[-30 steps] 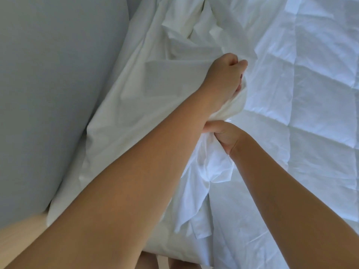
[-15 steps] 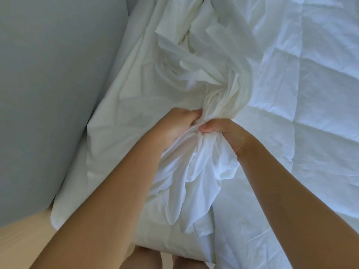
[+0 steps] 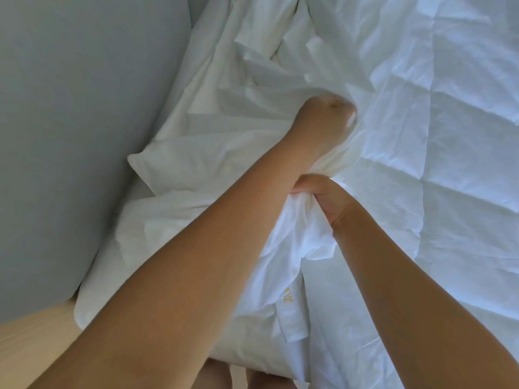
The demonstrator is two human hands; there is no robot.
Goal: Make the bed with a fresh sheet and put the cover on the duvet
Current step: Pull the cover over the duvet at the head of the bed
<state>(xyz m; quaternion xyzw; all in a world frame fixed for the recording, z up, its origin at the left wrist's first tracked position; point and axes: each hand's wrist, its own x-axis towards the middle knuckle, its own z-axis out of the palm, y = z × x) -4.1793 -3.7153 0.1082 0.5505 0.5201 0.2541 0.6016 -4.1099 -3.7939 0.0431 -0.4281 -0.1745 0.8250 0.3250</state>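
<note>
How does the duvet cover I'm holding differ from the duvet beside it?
The duvet cover is plain thin cloth, bunched into deep folds; the duvet is stitched into quilted squares and lies spread flat. Both the left hand and the right hand grip the duvet cover; neither holds the duvet. Both are white.

Yellow stitched characters (image 3: 288,298) on a hem of the bunched white cover (image 3: 224,122) are the only lettering before you; they are too small and blurred for you to read
</note>
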